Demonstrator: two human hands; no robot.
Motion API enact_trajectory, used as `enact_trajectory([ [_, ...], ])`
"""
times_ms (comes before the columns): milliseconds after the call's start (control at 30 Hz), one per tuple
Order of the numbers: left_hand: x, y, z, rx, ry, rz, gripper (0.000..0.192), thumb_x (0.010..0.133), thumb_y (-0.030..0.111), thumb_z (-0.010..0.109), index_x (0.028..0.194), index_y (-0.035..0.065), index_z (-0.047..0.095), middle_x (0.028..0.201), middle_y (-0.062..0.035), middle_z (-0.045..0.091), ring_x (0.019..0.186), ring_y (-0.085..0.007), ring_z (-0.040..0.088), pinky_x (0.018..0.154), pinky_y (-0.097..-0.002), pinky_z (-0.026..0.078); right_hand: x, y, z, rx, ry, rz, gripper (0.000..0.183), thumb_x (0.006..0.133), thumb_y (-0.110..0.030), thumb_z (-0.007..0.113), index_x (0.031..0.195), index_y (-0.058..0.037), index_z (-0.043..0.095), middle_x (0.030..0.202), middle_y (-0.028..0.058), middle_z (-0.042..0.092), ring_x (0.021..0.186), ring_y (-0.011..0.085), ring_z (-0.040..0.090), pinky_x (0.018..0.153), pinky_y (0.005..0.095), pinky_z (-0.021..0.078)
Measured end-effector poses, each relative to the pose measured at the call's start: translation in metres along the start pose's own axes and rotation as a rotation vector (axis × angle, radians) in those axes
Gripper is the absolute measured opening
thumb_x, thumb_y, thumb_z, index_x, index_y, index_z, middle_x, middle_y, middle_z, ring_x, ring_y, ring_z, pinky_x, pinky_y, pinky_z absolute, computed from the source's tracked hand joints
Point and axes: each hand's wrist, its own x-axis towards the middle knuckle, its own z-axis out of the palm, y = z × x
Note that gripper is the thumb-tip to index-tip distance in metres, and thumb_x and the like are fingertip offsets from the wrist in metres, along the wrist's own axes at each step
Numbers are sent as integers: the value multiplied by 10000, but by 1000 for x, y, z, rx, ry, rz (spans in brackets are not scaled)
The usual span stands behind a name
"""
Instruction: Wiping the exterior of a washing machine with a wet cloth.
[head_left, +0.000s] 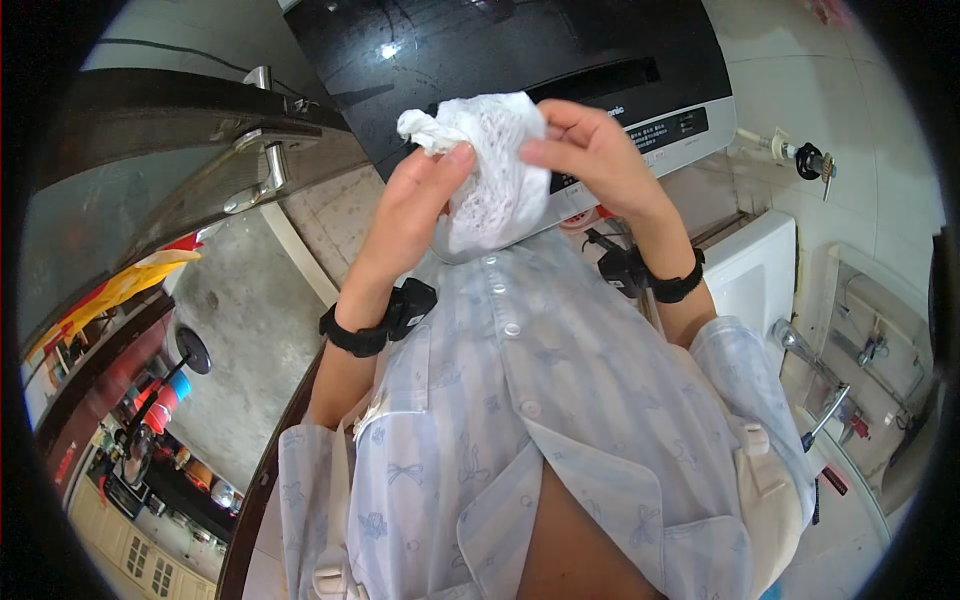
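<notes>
Wet-looking white cloth (499, 172), bunched and creased, is spread between my two hands above the front edge of a washing machine (480, 45) with a dark lid. My left hand (420, 184) pinches the cloth's gathered side between thumb and fingers; a twisted end sticks out beyond it. At the opposite edge, my right hand (585, 150) has thumb and fingers at the cloth, with the fingertips partly behind it. The machine's control panel (667, 131) lies beyond my right hand. Both wrists wear black straps with small devices.
A white washbasin (750, 262) with a metal faucet (810, 352) stands at the right, below a wall tap (814, 161). At the left is a dark-framed door with a metal handle (274, 169). Beyond the doorway, a grey floor (247, 337) and cluttered kitchen counter (187, 487) show.
</notes>
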Motion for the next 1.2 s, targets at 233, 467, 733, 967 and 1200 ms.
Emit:
enact_trajectory([
  [233, -1, -8, -19, 77, 131, -129, 312, 878, 300, 446, 985, 19, 530, 818, 13, 558, 766, -37, 520, 562, -170, 434, -24, -5, -25, -2, 205, 49, 138, 769, -136, 605, 834, -22, 561, 538, -40, 465, 398, 9, 360, 358, 159, 262],
  [467, 16, -18, -11, 317, 234, 206, 453, 844, 258, 512, 1199, -2, 401, 1192, -155, 435, 1133, -218, 397, 916, -315, 334, -12, 44, -61, -804, 691, -302, 718, 764, -272, 618, 1246, 79, 217, 1083, 176, 438, 925, 223, 515, 729, 283, 447],
  [733, 12, -31, -7, 472, 91, 131, 388, 841, 228, 511, 1175, 46, 436, 1173, -112, 476, 1096, -213, 441, 915, -316, 330, 5, 76, -47, -1690, 726, -227, 498, 802, -419, 495, 936, 61, 498, 1009, 227, 520, 1080, 363, 420, 911, 601, 195],
  [967, 13, -33, -2, 386, 41, 107, 304, 838, 189, 509, 1098, 31, 501, 1060, -85, 556, 1003, -176, 502, 879, -307, 356, 54, 65, -8, -1502, 390, -51, 569, 792, -473, 472, 596, 53, 565, 677, 209, 571, 758, 341, 542, 815, 456, 335],
  [1200, 10, -24, -5, 428, 34, 108, 260, 860, 141, 465, 1080, 8, 507, 1051, -77, 557, 995, -145, 494, 875, -259, 350, 51, 53, -33, -1421, 274, 21, 569, 881, -433, 288, 664, -11, 603, 686, 142, 595, 749, 317, 552, 734, 384, 327],
])
